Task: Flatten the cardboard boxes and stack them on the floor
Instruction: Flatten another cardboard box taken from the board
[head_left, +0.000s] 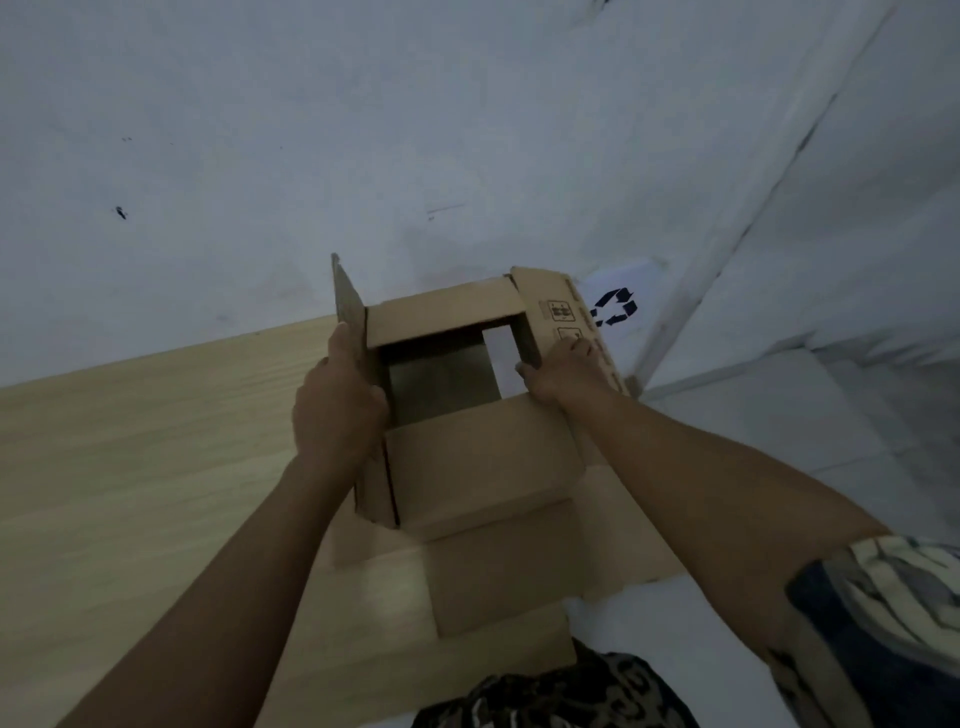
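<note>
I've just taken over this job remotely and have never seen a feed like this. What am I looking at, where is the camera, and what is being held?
There is no machine here: these are a person's two bare hands, filmed by one wide-angle camera worn on the head, looking forward and down. The left hand grips the left side of an open cardboard box, and the right hand grips its right flap. The box is still standing open, not flattened; you can see through it. Beneath it lie flat cardboard pieces on a pale wood-look surface. A white sheet with a recycling symbol lies beyond.
</note>
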